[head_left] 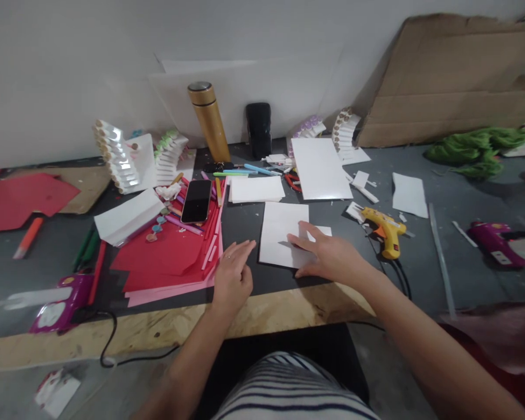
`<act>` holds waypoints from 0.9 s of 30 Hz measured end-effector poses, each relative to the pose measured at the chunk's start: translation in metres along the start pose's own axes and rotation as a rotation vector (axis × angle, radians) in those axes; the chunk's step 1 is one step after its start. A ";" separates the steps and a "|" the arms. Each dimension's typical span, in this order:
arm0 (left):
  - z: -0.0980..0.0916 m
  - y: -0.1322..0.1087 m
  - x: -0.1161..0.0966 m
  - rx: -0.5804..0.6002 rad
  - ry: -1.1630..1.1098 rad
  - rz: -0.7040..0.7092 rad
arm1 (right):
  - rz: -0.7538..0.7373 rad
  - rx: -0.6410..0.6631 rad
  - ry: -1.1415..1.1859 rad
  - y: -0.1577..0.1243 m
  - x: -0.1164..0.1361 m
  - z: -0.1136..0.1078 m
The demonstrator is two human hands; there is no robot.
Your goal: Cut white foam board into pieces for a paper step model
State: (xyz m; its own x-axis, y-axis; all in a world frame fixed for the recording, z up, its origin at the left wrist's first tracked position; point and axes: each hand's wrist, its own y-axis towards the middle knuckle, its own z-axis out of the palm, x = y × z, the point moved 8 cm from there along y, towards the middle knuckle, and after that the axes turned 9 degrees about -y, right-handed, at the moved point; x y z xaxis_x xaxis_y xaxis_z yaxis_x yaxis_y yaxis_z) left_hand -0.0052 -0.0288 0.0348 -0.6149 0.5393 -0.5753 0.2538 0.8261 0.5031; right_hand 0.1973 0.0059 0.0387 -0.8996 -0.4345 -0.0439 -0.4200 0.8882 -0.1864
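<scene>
Striped shirt right up close to the camera, and beyond it the raw wooden front edge of the table. On the dark top, straight ahead of me, lies the white card! Right hand is over it, fingers spread and tips on the surface, thumb by the near edge; whether they pinch anything, I can't tell. Left hand waits just off the left side, loosely unfolded, holding nothing, a sliver of tabletop between fingertips and card.

What could bite me? Pressing unevenly, I'd say: push from one side only and the card could skid or turn. A small white piece peeks out at its right, easily nudged by my palm. The yellow glue gun lies beyond my right wrist; I can't tell if it's hot, but a careless elbow on its cord could drag it.

Now the edges! Red paper crowds my left forearm's side, the white stack sits close behind, and the large white sheet guards the back right. Best room for shifting: that dark strip left of the card, and a narrow one in front before the wood.
</scene>
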 end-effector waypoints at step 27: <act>0.046 0.007 -0.033 0.287 0.323 0.332 | 0.512 -0.331 0.054 -0.028 -0.079 0.000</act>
State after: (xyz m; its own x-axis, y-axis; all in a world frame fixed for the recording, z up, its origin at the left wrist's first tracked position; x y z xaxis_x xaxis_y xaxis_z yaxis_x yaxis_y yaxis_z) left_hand 0.0511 -0.0332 0.0274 -0.6535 0.7386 -0.1655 0.6392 0.6556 0.4020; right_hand 0.2804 0.0158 0.0475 -0.9982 0.0605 0.0043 0.0604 0.9851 0.1609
